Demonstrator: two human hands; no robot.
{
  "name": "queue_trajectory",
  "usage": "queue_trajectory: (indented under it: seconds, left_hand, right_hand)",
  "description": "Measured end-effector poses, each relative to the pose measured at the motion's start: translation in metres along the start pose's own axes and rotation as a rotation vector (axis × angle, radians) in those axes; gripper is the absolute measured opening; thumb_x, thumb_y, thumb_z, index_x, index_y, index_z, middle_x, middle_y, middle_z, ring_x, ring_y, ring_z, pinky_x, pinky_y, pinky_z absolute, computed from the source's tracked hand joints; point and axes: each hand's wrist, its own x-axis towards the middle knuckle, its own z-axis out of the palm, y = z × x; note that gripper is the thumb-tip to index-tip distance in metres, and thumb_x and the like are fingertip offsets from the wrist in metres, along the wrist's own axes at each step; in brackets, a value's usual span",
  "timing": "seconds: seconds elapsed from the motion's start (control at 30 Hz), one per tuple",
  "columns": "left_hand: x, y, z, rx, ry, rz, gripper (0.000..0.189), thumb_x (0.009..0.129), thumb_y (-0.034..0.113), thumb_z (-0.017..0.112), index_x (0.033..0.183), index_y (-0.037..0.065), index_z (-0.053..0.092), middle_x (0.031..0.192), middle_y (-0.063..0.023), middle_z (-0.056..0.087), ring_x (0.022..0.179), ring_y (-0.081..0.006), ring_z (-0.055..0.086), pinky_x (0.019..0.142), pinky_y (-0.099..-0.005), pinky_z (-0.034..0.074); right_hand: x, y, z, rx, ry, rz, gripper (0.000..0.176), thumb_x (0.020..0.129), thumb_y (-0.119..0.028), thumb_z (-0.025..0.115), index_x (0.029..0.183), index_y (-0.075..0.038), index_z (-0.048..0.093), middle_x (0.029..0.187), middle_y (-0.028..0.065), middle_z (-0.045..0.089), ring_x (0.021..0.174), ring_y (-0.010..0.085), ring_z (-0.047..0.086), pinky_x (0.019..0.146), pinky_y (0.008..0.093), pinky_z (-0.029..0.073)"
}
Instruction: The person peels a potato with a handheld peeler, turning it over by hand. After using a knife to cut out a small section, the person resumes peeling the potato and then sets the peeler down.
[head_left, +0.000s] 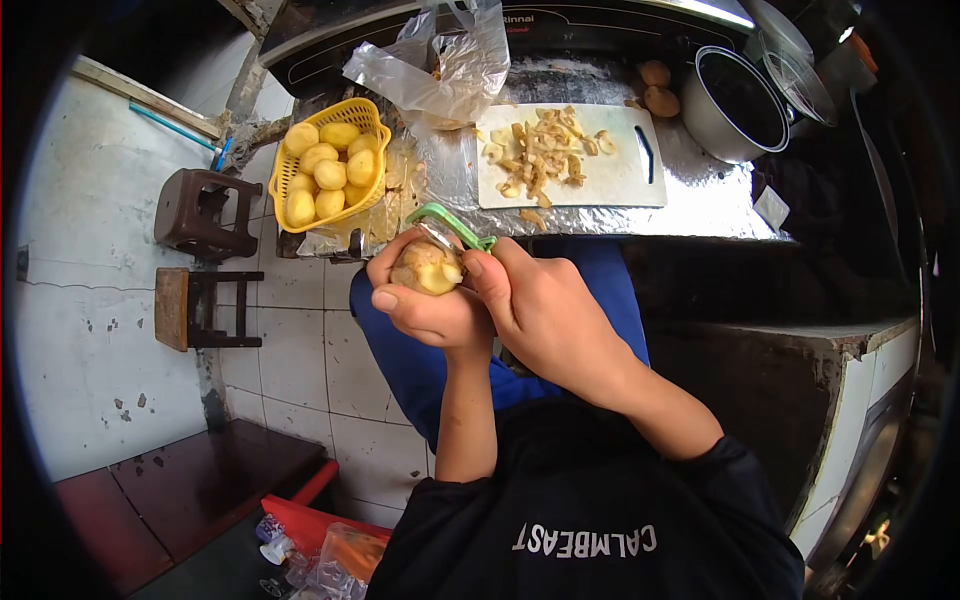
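A partly peeled potato (425, 271) is gripped in my left hand (435, 315), its front showing a pale yellow patch among brown skin. My right hand (535, 300) is closed on a green vegetable peeler (452, 222), whose blade lies against the potato's top. Both hands are held close together over my lap, just in front of the counter edge. Beyond them a white cutting board (625, 185) bears a heap of potato peelings (545, 150). To the left, a yellow plastic basket (367, 112) holds several peeled potatoes (330, 174).
Clear plastic bags (450, 75) lie behind the board, near the stove (560, 30). Two unpeeled potatoes (660, 99) sit beside a large pot (735, 105) at right. Foil (700, 200) covers the counter. Stools (200, 215) stand on the floor at left.
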Motion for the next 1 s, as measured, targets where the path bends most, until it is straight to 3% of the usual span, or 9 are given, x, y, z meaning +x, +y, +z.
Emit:
queue_trajectory:
  seconds: [0.13, 0.23, 0.3, 0.43, 0.5, 0.7, 0.8, 0.97, 1.0]
  left_hand:
    - [-0.004, -0.006, 0.008, -0.017, -0.053, -0.011, 0.072, 0.1, 0.056, 0.014, 0.091, -0.002, 0.056, 0.084, -0.0106, 0.059, 0.076, -0.0183, 0.058, 0.065, -0.0278, 0.05]
    - [0.001, -0.012, 0.016, -0.048, -0.038, -0.014, 0.061, 0.101, 0.047, 0.019, 0.092, 0.001, 0.058, 0.084, -0.0078, 0.06, 0.077, -0.0178, 0.058, 0.069, -0.03, 0.051]
    - [0.0, -0.012, 0.023, -0.097, -0.062, -0.137, 0.068, 0.101, 0.052, 0.014, 0.094, -0.002, 0.055, 0.086, -0.0109, 0.059, 0.079, -0.0199, 0.059, 0.068, -0.029, 0.051]
    - [0.004, -0.015, 0.036, -0.105, -0.058, -0.163, 0.066, 0.102, 0.05, 0.016, 0.094, -0.002, 0.055, 0.088, -0.0113, 0.059, 0.08, -0.0198, 0.059, 0.069, -0.0293, 0.052]
    - [0.011, -0.012, 0.04, -0.184, -0.055, -0.309, 0.063, 0.102, 0.048, 0.017, 0.095, -0.002, 0.055, 0.09, -0.0114, 0.058, 0.082, -0.0196, 0.058, 0.072, -0.0302, 0.052]
    - [-0.001, -0.012, 0.049, -0.182, -0.252, -0.286, 0.057, 0.102, 0.045, 0.019, 0.095, 0.0, 0.054, 0.089, -0.0098, 0.058, 0.081, -0.0187, 0.058, 0.073, -0.0299, 0.051]
    - [0.0, -0.014, 0.055, -0.252, -0.323, -0.427, 0.057, 0.102, 0.045, 0.019, 0.096, 0.0, 0.054, 0.089, -0.0086, 0.058, 0.082, -0.0172, 0.058, 0.075, -0.0297, 0.049]
    - [-0.008, -0.028, 0.072, -0.318, -0.414, -0.492, 0.055, 0.102, 0.045, 0.021, 0.097, 0.002, 0.054, 0.089, -0.0076, 0.06, 0.079, -0.0161, 0.059, 0.069, -0.0279, 0.051]
    - [-0.006, -0.023, 0.074, -0.309, -0.444, -0.55, 0.055, 0.102, 0.046, 0.02, 0.097, 0.003, 0.054, 0.085, -0.0068, 0.06, 0.07, -0.0149, 0.059, 0.057, -0.0248, 0.049]
  right_hand:
    - [0.008, 0.009, -0.005, -0.002, 0.029, 0.016, 0.039, 0.1, -0.029, 0.045, 0.079, 0.004, 0.05, 0.054, 0.0237, 0.055, 0.052, 0.0441, 0.057, 0.048, 0.0489, 0.048]
    - [0.006, 0.018, -0.006, 0.004, 0.032, 0.026, 0.039, 0.1, -0.028, 0.046, 0.079, 0.004, 0.051, 0.054, 0.0238, 0.055, 0.052, 0.0442, 0.057, 0.048, 0.049, 0.048]
    - [0.009, 0.024, -0.009, 0.013, 0.039, 0.041, 0.039, 0.1, -0.028, 0.046, 0.079, 0.004, 0.051, 0.054, 0.0238, 0.055, 0.052, 0.0441, 0.058, 0.048, 0.0489, 0.048]
    - [0.017, 0.03, -0.016, -0.01, 0.047, 0.065, 0.039, 0.1, -0.028, 0.046, 0.078, 0.004, 0.052, 0.053, 0.0234, 0.055, 0.052, 0.0437, 0.058, 0.048, 0.0488, 0.047]
    - [0.021, 0.032, -0.018, -0.021, 0.045, 0.049, 0.04, 0.1, -0.028, 0.046, 0.078, 0.004, 0.052, 0.053, 0.023, 0.055, 0.051, 0.0436, 0.058, 0.047, 0.0487, 0.047]
    - [0.033, 0.048, -0.033, -0.07, 0.063, 0.104, 0.041, 0.099, -0.03, 0.047, 0.077, 0.004, 0.053, 0.055, 0.0247, 0.055, 0.052, 0.0433, 0.058, 0.05, 0.0484, 0.048]
    - [0.034, 0.054, -0.038, -0.072, 0.062, 0.075, 0.041, 0.099, -0.03, 0.047, 0.077, 0.004, 0.053, 0.055, 0.0254, 0.055, 0.053, 0.043, 0.058, 0.051, 0.0484, 0.048]
    - [0.048, 0.068, -0.051, -0.088, 0.107, 0.118, 0.041, 0.099, -0.03, 0.047, 0.075, 0.003, 0.052, 0.055, 0.0238, 0.055, 0.053, 0.0429, 0.058, 0.05, 0.0486, 0.047]
    - [0.05, 0.072, -0.052, -0.087, 0.113, 0.123, 0.041, 0.099, -0.03, 0.047, 0.075, 0.003, 0.052, 0.055, 0.0238, 0.055, 0.053, 0.0429, 0.058, 0.05, 0.0486, 0.047]
